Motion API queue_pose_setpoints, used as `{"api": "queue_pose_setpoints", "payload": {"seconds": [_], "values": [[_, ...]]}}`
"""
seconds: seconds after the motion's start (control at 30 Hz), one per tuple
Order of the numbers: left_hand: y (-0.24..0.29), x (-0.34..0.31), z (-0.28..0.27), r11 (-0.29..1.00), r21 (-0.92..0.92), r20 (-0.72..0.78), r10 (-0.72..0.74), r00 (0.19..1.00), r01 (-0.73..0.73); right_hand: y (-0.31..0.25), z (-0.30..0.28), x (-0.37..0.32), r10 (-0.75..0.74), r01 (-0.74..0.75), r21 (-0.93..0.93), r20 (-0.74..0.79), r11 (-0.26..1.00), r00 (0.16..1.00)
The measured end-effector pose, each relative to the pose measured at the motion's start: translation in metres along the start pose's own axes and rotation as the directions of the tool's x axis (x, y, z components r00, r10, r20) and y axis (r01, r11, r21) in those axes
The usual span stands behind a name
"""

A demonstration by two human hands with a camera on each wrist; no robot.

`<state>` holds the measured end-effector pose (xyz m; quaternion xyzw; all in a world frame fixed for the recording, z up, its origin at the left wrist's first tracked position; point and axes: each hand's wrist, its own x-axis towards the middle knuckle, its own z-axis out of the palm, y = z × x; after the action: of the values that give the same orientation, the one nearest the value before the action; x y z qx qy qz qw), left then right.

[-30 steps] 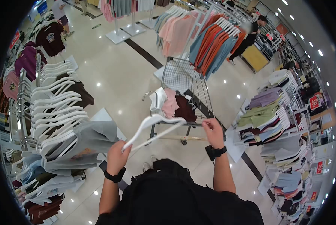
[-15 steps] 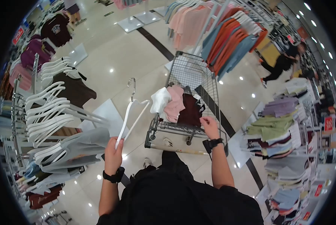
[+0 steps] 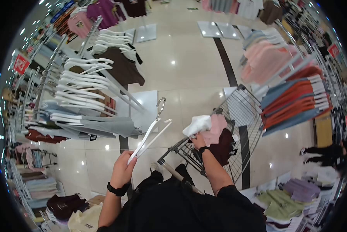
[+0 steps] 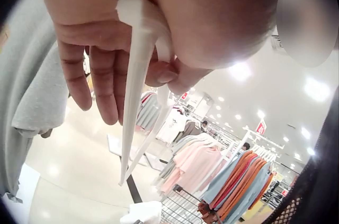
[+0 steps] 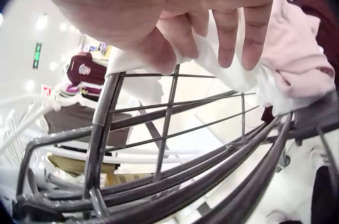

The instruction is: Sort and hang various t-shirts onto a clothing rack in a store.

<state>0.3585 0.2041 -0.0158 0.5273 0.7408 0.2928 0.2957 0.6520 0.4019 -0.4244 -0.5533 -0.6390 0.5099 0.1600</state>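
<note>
My left hand point(image 3: 122, 170) holds a white hanger point(image 3: 145, 140) by one end, its metal hook pointing up and away from me. In the left wrist view the hanger point(image 4: 136, 70) carries no garment and passes between thumb and fingers, the other fingers hanging loosely. My right hand point(image 3: 199, 142) is at a white garment point(image 3: 197, 125) at the near end of the shopping cart point(image 3: 241, 88). In the right wrist view thumb and index finger pinch the white cloth point(image 5: 214, 67), while the remaining fingers lie over it. Pink point(image 3: 216, 129) and dark maroon point(image 3: 223, 149) garments lie beside it.
To my left stands a rack of white hangers point(image 3: 82, 87), with grey shirts point(image 3: 103, 123) at its near end. Orange and blue garments point(image 3: 293, 104) hang beyond the cart at right. Folded-over green clothes point(image 3: 280, 203) are near right. A person point(image 3: 324, 154) stands at far right.
The view has swung right, bringing the cart closer on that side. My right hand has moved from beside the cart handle onto the white garment. The left hand still holds the hanger, now hook up.
</note>
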Motion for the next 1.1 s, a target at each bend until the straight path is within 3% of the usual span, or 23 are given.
{"api": "queue_pose_setpoints", "payload": {"seconds": [0.1,0.13,0.17,0.23,0.27,0.33,0.43,0.47,0.5,0.57,0.6,0.7,0.77,0.8,0.83,0.9,0.97,1.0,1.03,1.1], "values": [[-0.006,-0.011,-0.003,0.998,-0.03,-0.066,-0.051,0.996,0.05,0.017,0.008,0.007,-0.075,0.103,0.213,-0.137,0.972,0.988],[-0.008,-0.012,-0.003,0.998,-0.032,-0.074,-0.053,0.996,0.051,0.029,0.012,0.012,0.041,-0.012,0.32,-0.085,0.947,0.996],[-0.01,-0.014,-0.004,0.998,-0.036,-0.08,-0.055,0.995,0.052,0.054,0.022,0.023,0.055,-0.008,0.329,-0.134,0.944,0.989],[-0.015,-0.017,-0.005,0.999,-0.024,-0.083,-0.042,0.996,0.04,0.03,0.013,0.015,0.262,-0.149,0.63,-0.09,0.762,0.961],[-0.018,-0.02,-0.007,1.0,0.0,-0.066,-0.029,0.997,0.029,0.021,0.007,0.015,0.253,-0.146,0.622,-0.088,0.769,0.963],[-0.02,-0.025,-0.012,1.0,-0.009,-0.059,-0.006,0.998,0.006,0.035,0.0,0.024,0.351,-0.159,0.748,-0.105,0.645,0.93],[-0.032,-0.036,-0.025,0.999,-0.023,-0.048,0.038,0.998,-0.039,0.048,-0.008,0.035,0.299,-0.083,0.714,-0.183,0.695,0.937],[-0.037,-0.042,-0.03,0.998,-0.03,-0.042,0.054,0.998,-0.055,0.044,-0.016,0.033,0.329,-0.166,0.599,-0.174,0.783,0.928],[-0.043,-0.047,-0.036,0.998,-0.034,-0.049,0.058,0.997,-0.059,0.033,-0.018,0.025,0.323,-0.16,0.596,-0.177,0.787,0.93],[-0.055,-0.059,-0.049,0.997,-0.025,-0.058,0.071,0.996,-0.073,0.018,-0.019,0.013,0.482,-0.272,0.529,-0.313,0.804,0.819],[-0.062,-0.065,-0.056,0.996,-0.032,-0.068,0.077,0.995,-0.079,0.016,-0.025,0.01,0.541,-0.277,0.639,-0.263,0.718,0.799],[-0.088,-0.088,-0.077,0.994,-0.036,-0.109,0.1,0.989,-0.105,-0.027,-0.042,-0.018,0.522,-0.328,0.526,-0.273,0.784,0.808],[-0.11,-0.105,-0.093,0.991,-0.044,-0.124,0.117,0.985,-0.123,-0.104,-0.039,-0.061,0.163,0.022,0.305,-0.569,0.952,0.806],[-0.118,-0.114,-0.103,0.991,-0.047,-0.131,0.119,0.984,-0.127,-0.162,-0.034,-0.087,0.083,0.131,0.297,-0.61,0.946,0.788],[-0.125,-0.121,-0.113,0.986,-0.091,-0.136,0.126,0.983,-0.139,-0.182,-0.035,-0.096,0.026,0.128,0.227,-0.574,0.966,0.819],[-0.142,-0.138,-0.132,0.978,-0.142,-0.142,0.134,0.981,-0.154,-0.245,-0.017,-0.13,-0.131,0.353,0.329,-0.542,0.876,0.83],[-0.159,-0.153,-0.15,0.948,-0.112,-0.203,0.272,0.941,-0.298,-0.323,0.018,-0.187,-0.329,0.453,0.174,-0.474,0.874,0.817],[-0.169,-0.163,-0.156,0.946,-0.119,-0.202,0.274,0.94,-0.301,-0.354,0.039,-0.21,-0.578,0.649,0.048,-0.408,0.759,0.707],[-0.18,-0.172,-0.16,0.926,-0.191,-0.247,0.275,0.929,-0.325,-0.382,0.061,-0.23,-0.781,0.809,-0.054,-0.306,0.586,0.545],[-0.194,-0.188,-0.171,0.897,-0.265,-0.296,0.274,0.915,-0.355,-0.439,0.104,-0.262,-0.853,0.851,-0.056,-0.047,0.522,0.52]]}}
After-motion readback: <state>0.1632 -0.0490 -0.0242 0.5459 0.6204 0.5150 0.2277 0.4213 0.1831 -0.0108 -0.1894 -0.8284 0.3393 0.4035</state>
